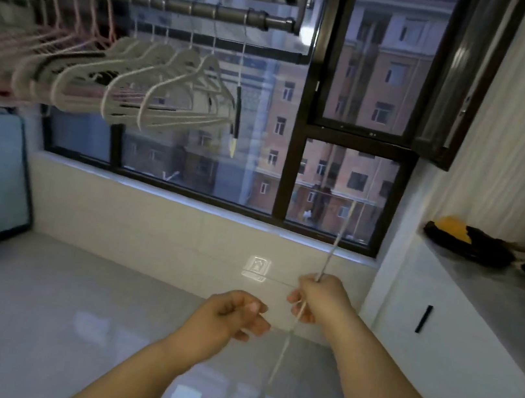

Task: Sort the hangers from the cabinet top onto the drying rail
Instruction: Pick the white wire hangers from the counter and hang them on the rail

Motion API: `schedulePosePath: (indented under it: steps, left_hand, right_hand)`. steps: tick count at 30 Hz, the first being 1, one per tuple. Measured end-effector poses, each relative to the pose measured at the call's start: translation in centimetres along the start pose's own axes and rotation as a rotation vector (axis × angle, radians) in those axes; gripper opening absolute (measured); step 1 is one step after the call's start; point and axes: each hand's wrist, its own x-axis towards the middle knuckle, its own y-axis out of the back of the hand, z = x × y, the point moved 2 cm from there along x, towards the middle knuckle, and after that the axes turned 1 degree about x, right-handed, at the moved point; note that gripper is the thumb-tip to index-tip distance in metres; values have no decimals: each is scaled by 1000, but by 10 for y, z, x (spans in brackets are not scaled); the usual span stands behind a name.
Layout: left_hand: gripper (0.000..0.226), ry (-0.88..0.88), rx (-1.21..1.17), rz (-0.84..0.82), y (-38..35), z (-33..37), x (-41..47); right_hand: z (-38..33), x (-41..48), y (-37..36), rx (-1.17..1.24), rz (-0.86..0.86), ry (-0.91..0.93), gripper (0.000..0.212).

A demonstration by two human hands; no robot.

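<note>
Upper left: grey metal drying rail carries blurred thin pink hangers and pale white moulded hangers, with the dark-framed glass window behind. Right edge: grey cabinet top holds dark black-and-yellow items. Right hand, lower centre-right, is fisted round a thin white hanger seen edge-on, slanted, blurred; left hand just beside it has curled fingers and nothing visible in them.
</note>
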Motion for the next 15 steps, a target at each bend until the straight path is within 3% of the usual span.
schedulePosePath:
  steps: [5,8,11,15]
  left_hand:
    - [23,90,96,213,96,-28,-45]
    - [13,130,155,316,165,-38,-79]
    - [23,136,191,438,234,-37,-106]
    - [31,149,141,545,313,-25,-133]
  right_hand:
    - [1,-23,-101,-172,-132,111,26]
    - [-8,-49,-171,-209,-223,194,23]
    - [-31,-76,-240,-286,-317,309,23]
    - [-68,-113,-325,-285,-422,447,40]
